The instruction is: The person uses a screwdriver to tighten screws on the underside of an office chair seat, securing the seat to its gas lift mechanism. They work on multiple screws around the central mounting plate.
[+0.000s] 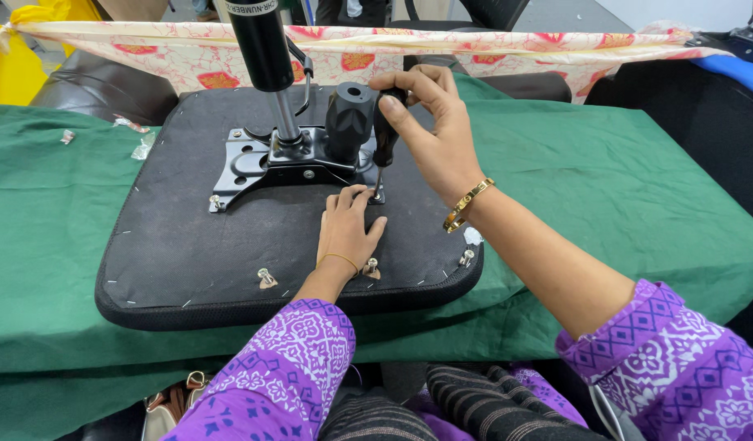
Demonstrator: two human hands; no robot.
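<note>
The right hand (434,135) is closed around the black handle of an upright screwdriver (383,147), its tip on a screw at the near right corner of a metal bracket (266,167). The left hand (346,229) lies just beside the tip, fingers bent, holding nothing. Both work on an upturned black chair seat (189,245) on a green-covered desk (621,188).

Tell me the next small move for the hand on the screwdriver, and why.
Probably a steady turn of the screwdriver with downward pressure. The right hand grips its black handle upright, the tip sits at the corner of the metal bracket on the upturned seat base, and the left hand steadies the spot with fingertips beside the tip.
</note>
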